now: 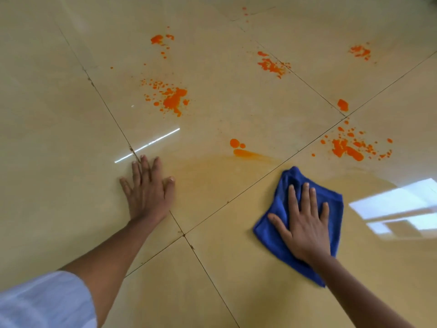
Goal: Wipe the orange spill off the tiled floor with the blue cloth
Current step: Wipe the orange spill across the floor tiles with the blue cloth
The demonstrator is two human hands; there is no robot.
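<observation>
Blue cloth (279, 230) lay flat on the floor (71, 138) under my right hand (305, 223), grip spread, pressing. Left hand (147, 188) rested spread on tile. Spill (173, 99) lay beyond, well apart.

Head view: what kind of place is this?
Probably an indoor room, which kind I cannot tell. Glossy beige floor tiles with dark grout lines fill the view, and a window reflection shines on them at right. No furniture or walls show.

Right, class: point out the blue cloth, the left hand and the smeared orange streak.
blue cloth (281, 235): head view, bare left fold.
left hand (147, 189): head view, back of hand.
smeared orange streak (248, 153): head view, its thick end.
</observation>
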